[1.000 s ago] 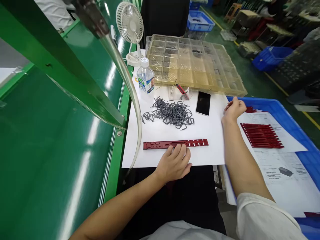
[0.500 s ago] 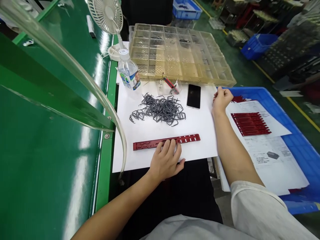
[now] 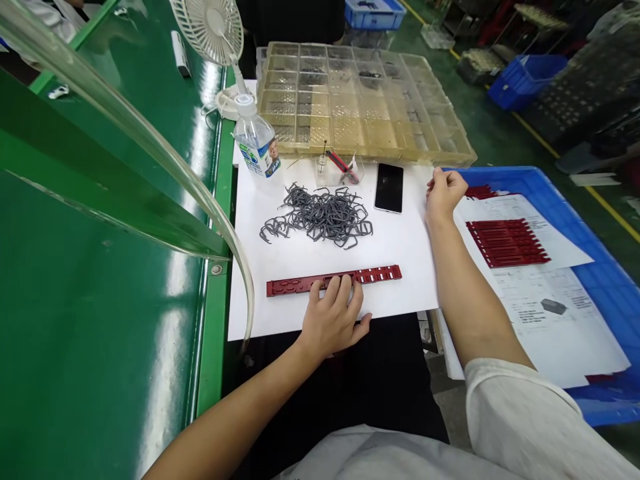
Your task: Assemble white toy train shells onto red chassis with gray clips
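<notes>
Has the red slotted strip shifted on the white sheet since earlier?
No: the red slotted strip stays parallel to the white sheet's near edge, same gap, under the left hand.

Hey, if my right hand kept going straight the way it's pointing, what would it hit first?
Your right hand would probably meet the near edge of the plastic compartment tray first, though depth is hard to judge from this view.
</notes>
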{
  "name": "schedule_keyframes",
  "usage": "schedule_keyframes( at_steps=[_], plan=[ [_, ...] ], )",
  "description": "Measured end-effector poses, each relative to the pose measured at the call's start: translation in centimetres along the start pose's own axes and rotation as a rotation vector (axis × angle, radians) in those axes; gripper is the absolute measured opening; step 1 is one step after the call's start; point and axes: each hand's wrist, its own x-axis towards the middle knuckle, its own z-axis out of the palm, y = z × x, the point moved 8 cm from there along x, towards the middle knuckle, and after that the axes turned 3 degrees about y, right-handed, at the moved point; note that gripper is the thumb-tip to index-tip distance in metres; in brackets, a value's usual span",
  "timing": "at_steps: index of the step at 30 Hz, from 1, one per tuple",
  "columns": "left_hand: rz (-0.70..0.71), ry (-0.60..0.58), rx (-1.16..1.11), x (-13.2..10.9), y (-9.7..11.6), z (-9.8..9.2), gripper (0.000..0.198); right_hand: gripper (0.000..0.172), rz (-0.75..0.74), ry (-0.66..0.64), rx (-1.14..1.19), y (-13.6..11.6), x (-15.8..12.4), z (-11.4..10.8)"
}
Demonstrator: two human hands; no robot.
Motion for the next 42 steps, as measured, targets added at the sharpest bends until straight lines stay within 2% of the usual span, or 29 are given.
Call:
schedule_keyframes(
  at_steps=[15,32,42],
  plan=[
    [0.025,0.031,0.012,0.2,0.2,-0.3,0.051,0.045,-0.004,-0.050,-0.019,0.3,0.1,0.3],
    [0.031,0.048,-0.001,0.3,0.1,-0.3,0.052,0.045,-0.011,-0.117,-0.091,-0.5,-0.4,0.7],
    [0.030,-0.028,-0.014,0.2,0.0,0.2,0.044,0.049,-0.018,-0.120,-0.104,-0.9,-0.7,0.8]
  ],
)
